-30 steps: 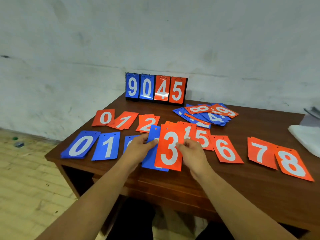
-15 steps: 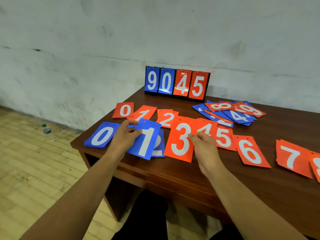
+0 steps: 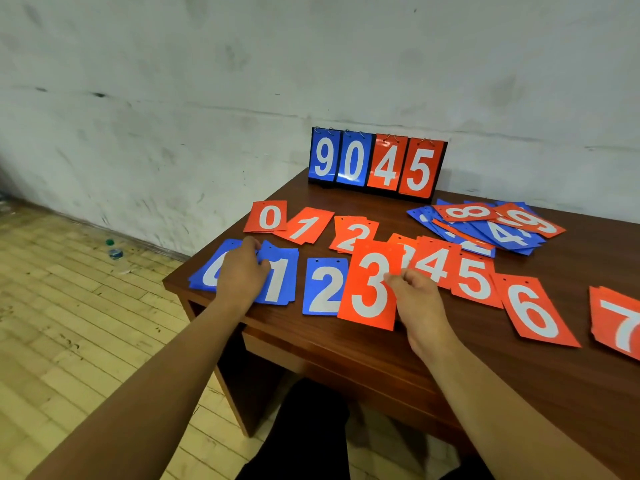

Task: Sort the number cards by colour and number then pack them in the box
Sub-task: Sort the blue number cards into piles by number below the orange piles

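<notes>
Now right fingers pinch red 3, lengthwise away; left fingers grip blue 1.

Table: dark brown wood.
12 o'clock, far edge: scoreboard stand, upright, showing 9 0 4 5.
1 o'clock: mixed heap of overlapping blue and red cards.
11 o'clock, farther row: red 0, red 1, red 2.
11 o'clock, nearer row: blue 0, blue 1, blue 2.
1 to 3 o'clock: red 4, red 5, red 6, red 7.

left hand curled palm-down, right hand pinching, fingers curled
</notes>
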A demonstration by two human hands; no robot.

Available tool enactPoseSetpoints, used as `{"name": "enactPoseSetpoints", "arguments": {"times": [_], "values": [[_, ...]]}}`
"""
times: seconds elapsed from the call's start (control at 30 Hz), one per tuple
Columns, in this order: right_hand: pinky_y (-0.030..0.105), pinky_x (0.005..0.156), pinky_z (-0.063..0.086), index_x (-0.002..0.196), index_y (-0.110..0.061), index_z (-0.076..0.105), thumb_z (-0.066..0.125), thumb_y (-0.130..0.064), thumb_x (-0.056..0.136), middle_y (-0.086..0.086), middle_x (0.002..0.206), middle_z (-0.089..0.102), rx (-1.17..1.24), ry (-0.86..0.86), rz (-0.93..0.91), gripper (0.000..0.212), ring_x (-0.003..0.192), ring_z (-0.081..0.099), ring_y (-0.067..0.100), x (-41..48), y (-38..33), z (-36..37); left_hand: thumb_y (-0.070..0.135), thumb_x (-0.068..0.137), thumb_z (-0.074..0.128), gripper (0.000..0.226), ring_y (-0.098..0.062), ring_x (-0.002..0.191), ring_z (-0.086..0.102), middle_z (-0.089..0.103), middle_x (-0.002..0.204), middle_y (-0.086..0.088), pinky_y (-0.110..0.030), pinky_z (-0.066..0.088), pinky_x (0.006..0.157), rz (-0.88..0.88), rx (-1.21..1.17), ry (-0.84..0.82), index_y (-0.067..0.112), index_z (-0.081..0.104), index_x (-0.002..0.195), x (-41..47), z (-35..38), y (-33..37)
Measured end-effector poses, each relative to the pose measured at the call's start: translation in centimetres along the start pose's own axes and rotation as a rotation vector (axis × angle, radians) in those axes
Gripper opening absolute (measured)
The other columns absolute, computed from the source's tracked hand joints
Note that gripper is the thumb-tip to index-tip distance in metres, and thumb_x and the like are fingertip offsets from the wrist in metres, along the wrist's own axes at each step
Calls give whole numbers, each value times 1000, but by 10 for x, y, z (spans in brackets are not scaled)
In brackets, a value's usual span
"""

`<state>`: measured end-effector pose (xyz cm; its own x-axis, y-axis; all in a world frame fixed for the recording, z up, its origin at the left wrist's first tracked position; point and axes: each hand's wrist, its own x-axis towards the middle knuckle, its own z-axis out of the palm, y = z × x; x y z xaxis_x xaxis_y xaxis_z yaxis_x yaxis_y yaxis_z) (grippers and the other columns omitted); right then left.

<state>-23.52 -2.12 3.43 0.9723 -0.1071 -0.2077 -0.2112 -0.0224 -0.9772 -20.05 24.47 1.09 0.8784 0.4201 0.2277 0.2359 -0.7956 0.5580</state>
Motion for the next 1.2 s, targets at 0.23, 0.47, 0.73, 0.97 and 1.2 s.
{"name": "enactPoseSetpoints", "arguments": {"times": [0.23,0.47,0.73,0.97,1.2], "values": [[26,61,55,88,-25,62,57,-27,96,-11,91,62,-18,-9,-9,10,79,65,8,-2,-1,4,33,92,60,28,-27,123,44,53,125,-10,-38,45,97,75,210,74,15,60,114,-3,4,3],[25,63,55,86,-31,58,57,-29,96,-7,99,62,-34,-54,-41,11,78,65,7,-9,-9,1,34,95,58,12,-5,83,58,60,93,11,-13,42,63,178,-269,-131,23,59,99,-41,-3,64],[21,63,55,94,-25,60,54,-28,98,-1,112,67,-153,-16,-41,8,79,64,7,-14,-5,-22,30,93,62,20,-5,91,60,62,105,10,-23,56,78,170,-457,-466,28,55,111,-69,25,99],[35,89,56,123,-13,63,60,-27,95,2,124,65,-200,15,-70,31,106,65,16,-14,1,-53,29,90,66,20,-8,90,67,68,104,9,-28,58,79,98,-636,-438,25,60,109,-83,41,127],[29,80,52,128,-19,52,53,-28,98,5,130,55,-287,157,-80,31,112,59,20,-8,-2,-90,28,90,67,21,-12,98,66,68,108,3,-24,56,76,145,-632,-413,21,61,110,-86,64,166]]}}
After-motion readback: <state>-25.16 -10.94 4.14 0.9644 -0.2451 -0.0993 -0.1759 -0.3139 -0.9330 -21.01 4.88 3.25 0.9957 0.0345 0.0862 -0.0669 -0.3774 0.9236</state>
